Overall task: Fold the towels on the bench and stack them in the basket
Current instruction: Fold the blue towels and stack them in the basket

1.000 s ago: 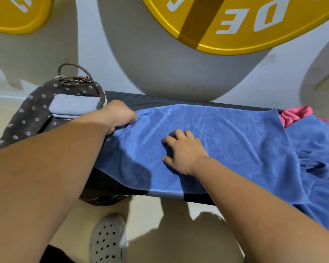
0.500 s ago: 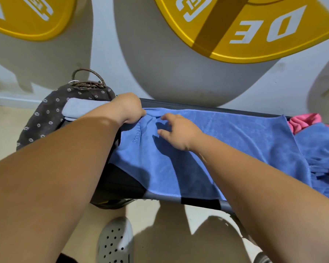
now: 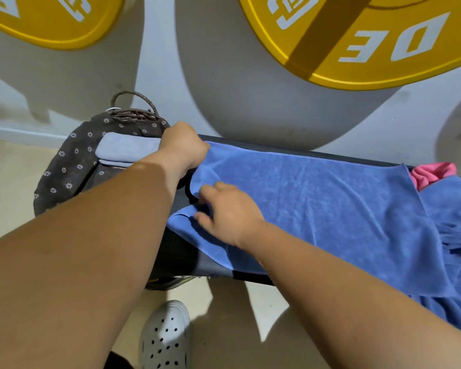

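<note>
head view. landmark: the long black padded bench.

the wide blue terry towel lies spread flat along the bench top, its near edge hanging over the bench's front side. left hand is fisted on the towel's far corner at the bench's left end, closed on the cloth. right hand sits at the near part of that same short edge, fingers curled into the cloth; whether it has pinched the hem i cannot tell, fingertips are blurred.

change: a second ago the right hand lay flat and open on the middle of the towel, smoothing. it has since slid toward the bench's left end, and the edge there has lifted and puckered. judgement: smoothing is over; both hands are taking the short edge to carry it across for the first fold.

beyond the towel at the bench's right end: a crumpled pink cloth and more bunched blue towel fabric, unfolded.

containers: the dark brown wicker basket with a daisy-print liner stands just off the bench's left end. inside it, one folded pale grey towel lies flat. most of the task remains, by my reading.
</note>
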